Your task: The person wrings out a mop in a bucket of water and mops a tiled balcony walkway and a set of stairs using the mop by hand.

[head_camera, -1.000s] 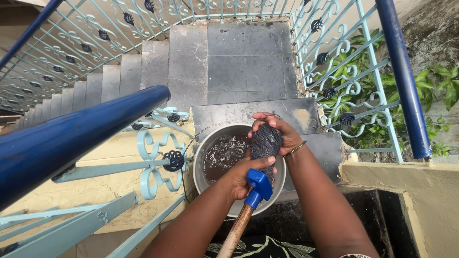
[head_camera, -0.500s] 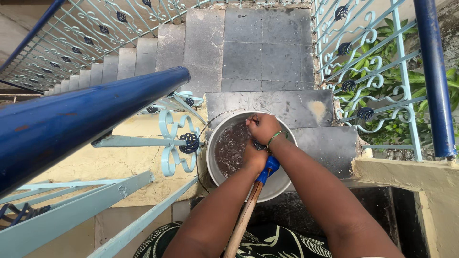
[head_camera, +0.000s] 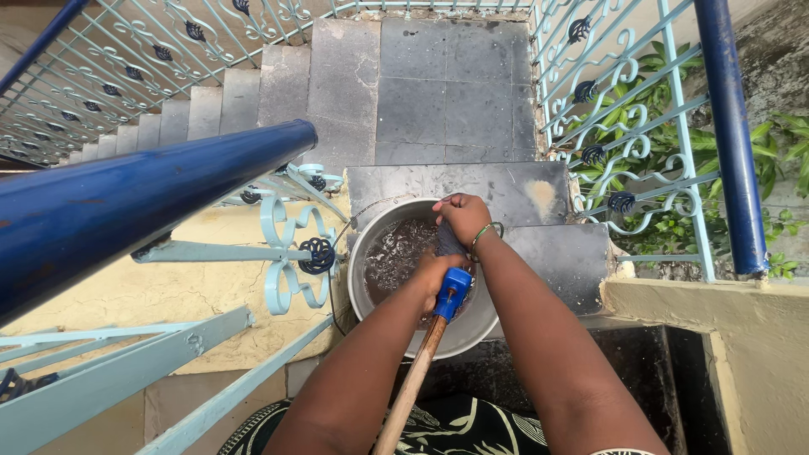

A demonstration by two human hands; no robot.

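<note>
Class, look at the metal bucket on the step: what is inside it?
The bucket holds dark, foamy water. Both hands, left and right, press a dark mop head in; its lower part and the bottom are hidden.

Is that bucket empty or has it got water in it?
It holds water: the bucket shows a dark, foamy surface inside, though how deep is unclear.

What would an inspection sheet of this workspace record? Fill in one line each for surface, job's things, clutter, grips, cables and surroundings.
Surface: grey stone landing and wet steps.
Job's things: grey bucket of dark water; dark mop head held over it; blue mop socket on wooden handle.
Clutter: nothing seen.
Grips: left hand holds the mop at the socket; right hand clasps the mop head.
Cables: nothing seen; thin wire bucket handle only.
Surroundings: blue handrail, pale blue railings, green plants.
</note>
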